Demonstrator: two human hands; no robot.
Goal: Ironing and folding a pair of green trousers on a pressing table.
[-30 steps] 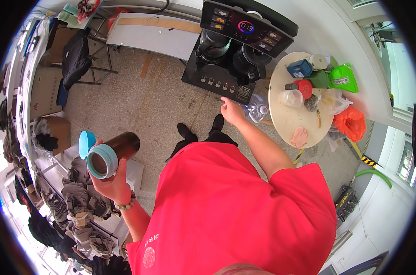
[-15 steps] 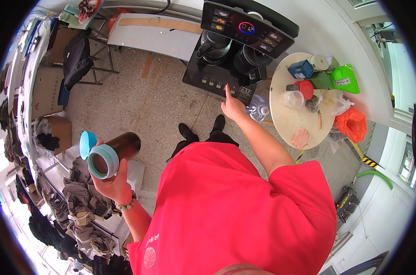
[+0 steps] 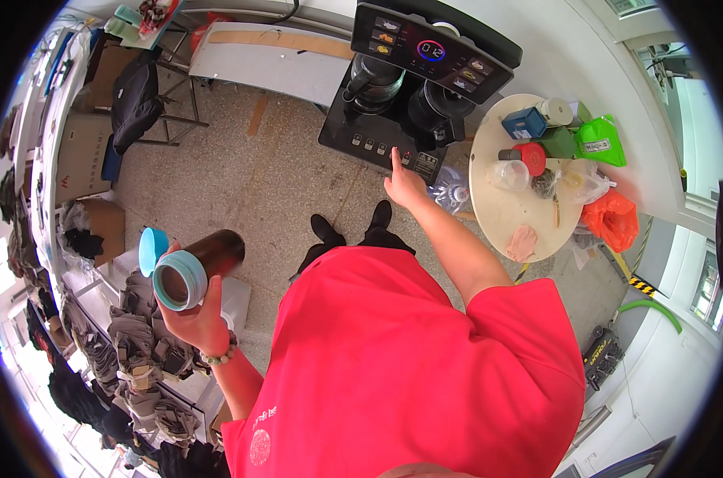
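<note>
My left hand [image 3: 196, 323] is wrapped round a dark brown travel mug [image 3: 218, 253] with a turquoise rim, its uncapped mouth tilted toward me. A turquoise lid [image 3: 153, 250] shows beside the mug, at the same hand's fingers; how it is held is partly hidden. My right hand [image 3: 407, 188] holds nothing. Its index finger is stretched onto the row of buttons on the front of a black water dispenser [image 3: 360, 142], while the other fingers curl. On the dispenser stand a glass kettle [image 3: 375, 84] and a black kettle [image 3: 435, 111], beneath a lit display panel [image 3: 432, 52].
Right of the dispenser, a round cream table [image 3: 493, 207] carries a blue box [image 3: 525, 123], a green pouch [image 3: 599, 142], a clear cup [image 3: 509, 175] and bags. A large water bottle [image 3: 451, 191] stands beside it. Stacked grey garments [image 3: 134, 338] lie at left, near a black chair [image 3: 134, 99].
</note>
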